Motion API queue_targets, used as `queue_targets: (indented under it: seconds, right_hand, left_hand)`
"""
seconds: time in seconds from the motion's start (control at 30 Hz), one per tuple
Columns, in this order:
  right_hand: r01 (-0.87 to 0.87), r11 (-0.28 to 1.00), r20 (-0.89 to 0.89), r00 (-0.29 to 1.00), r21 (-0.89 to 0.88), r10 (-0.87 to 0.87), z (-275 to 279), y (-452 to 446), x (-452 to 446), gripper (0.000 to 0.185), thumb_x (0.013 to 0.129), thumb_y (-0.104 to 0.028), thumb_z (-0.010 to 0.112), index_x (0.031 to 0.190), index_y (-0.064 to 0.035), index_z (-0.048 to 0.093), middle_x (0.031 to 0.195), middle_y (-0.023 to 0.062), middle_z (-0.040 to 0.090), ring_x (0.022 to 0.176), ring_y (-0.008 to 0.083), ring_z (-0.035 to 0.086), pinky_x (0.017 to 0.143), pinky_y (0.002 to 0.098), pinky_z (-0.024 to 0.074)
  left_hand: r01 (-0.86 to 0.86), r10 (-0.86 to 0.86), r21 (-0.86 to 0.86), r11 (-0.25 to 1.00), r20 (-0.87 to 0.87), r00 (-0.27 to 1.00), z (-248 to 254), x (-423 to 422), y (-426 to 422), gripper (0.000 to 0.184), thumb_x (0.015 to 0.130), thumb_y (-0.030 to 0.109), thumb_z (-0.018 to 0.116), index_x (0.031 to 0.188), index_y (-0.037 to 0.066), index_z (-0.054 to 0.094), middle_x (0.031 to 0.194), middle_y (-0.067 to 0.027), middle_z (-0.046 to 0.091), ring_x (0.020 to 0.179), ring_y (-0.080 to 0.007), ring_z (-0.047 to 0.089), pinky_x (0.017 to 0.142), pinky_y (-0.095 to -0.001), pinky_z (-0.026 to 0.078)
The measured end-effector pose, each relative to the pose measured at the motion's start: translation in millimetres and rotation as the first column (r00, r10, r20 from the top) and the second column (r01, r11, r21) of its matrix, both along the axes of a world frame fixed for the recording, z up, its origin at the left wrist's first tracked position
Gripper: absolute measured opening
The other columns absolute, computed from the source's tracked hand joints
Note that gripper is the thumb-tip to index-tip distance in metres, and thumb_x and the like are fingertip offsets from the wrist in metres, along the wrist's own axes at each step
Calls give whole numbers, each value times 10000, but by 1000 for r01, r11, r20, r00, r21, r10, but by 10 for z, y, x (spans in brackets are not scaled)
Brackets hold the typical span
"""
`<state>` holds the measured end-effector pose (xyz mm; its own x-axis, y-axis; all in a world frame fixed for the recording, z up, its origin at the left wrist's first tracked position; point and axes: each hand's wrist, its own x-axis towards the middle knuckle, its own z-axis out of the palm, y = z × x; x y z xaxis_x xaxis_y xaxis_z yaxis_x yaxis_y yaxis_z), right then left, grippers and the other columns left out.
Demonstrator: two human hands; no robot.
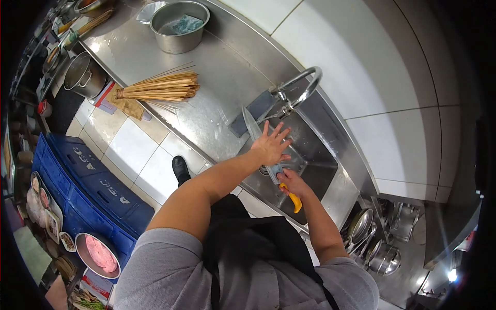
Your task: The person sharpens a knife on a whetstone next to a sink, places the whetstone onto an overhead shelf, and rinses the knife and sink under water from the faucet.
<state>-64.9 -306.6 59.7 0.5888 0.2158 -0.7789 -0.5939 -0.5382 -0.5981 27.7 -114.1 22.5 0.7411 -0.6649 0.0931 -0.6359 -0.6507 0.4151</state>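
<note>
A large knife (251, 125) with a yellow handle (295, 202) slants over the sink, its tip up by the tap. My right hand (293, 184) is closed around the knife where the handle meets the blade. Across the middle of the blade lies my left hand (271, 145), fingers spread, hiding part of the metal. Beneath the tip end is a flat dark grey slab (262, 105) at the sink's edge; whether the blade touches it I cannot tell.
The metal sink (321, 175) has a curved tap (310, 85). On the steel counter (222, 62) are a stick broom (160, 89) and a metal pot (178, 44) with a bluish cloth. Blue crates (98, 178) stand on the floor at left, near a bowl of pink paste (101, 254).
</note>
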Motion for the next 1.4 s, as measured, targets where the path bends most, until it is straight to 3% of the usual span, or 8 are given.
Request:
queue_targets:
  seconds: [0.1, 0.17, 0.33, 0.4, 0.6, 1.07, 1.13, 1.4]
  right_hand:
    - [26, 1000, 57, 998, -3, -26, -77, 45, 142, 251, 1083, -298, 545, 991, -66, 567, 680, 45, 590, 473, 108, 490, 458, 296, 407]
    - [68, 997, 93, 994, -25, -65, -92, 136, 203, 238, 1081, -289, 543, 978, -75, 552, 680, 45, 583, 467, 103, 481, 453, 287, 397]
    - [184, 982, 102, 977, 35, -186, 14, 203, 111, 235, 1085, -286, 556, 998, -67, 563, 666, 44, 572, 478, 108, 494, 448, 284, 391]
    - [178, 983, 38, 983, 39, -180, 98, 157, 17, 219, 1087, -273, 556, 1015, -66, 566, 673, 47, 570, 480, 105, 486, 453, 279, 389]
    - [124, 990, -50, 991, 69, -121, 145, 79, -354, 214, 1086, -262, 556, 1032, -56, 574, 686, 44, 569, 486, 100, 475, 452, 275, 384]
    - [146, 989, -108, 984, 15, -144, 103, 109, -657, 250, 1084, -304, 565, 1063, -56, 567, 734, 28, 551, 545, 100, 512, 502, 265, 409]
    - [88, 995, -149, 986, 42, -80, 53, 56, -587, 253, 1091, -298, 556, 1073, -46, 565, 747, 28, 542, 555, 103, 511, 500, 267, 404]
    - [148, 988, -137, 980, 40, -141, -91, 194, -105, 238, 1095, -299, 544, 1047, -67, 554, 717, 34, 572, 529, 103, 510, 484, 265, 405]
  left_hand:
    - [9, -10, -49, 999, -18, 1000, -67, 261, -21, 634, 1017, 603, 468, 1494, 190, 529, 1694, -105, 270, 1591, -339, 154, 1212, -698, 171]
    - [66, -73, -145, 987, -47, 996, -109, 431, -44, 609, 1008, 534, 536, 1501, 176, 518, 1683, -108, 292, 1589, -339, 169, 1214, -698, 165]
    - [18, -12, -112, 994, 60, 998, 200, 236, 282, 709, 919, 391, 704, 1513, 81, 473, 1655, -143, 327, 1565, -363, 227, 1192, -731, 159]
    - [-345, 344, -51, 937, -40, 938, 480, -95, 495, 855, 897, 511, 703, 1535, 14, 428, 1659, -195, 308, 1563, -400, 216, 1169, -770, 134]
    - [-311, 365, 270, 911, -180, 913, 538, -514, 667, 1117, 855, 722, 627, 1591, -54, 304, 1693, -234, 234, 1585, -423, 133, 1159, -793, 102]
    - [-312, 362, 233, 921, -217, 907, 402, -697, 722, 1138, 812, 738, 653, 1583, -36, 335, 1689, -245, 235, 1590, -412, 126, 1182, -772, 96]
    - [-291, 345, 257, 922, -202, 916, 413, -614, 729, 1142, 806, 742, 654, 1583, -33, 338, 1688, -248, 236, 1589, -412, 126, 1183, -771, 93]
    - [-255, 306, 316, 914, -122, 944, 283, -74, 730, 1131, 821, 735, 637, 1597, -23, 317, 1698, -217, 238, 1596, -383, 131, 1196, -756, 83]
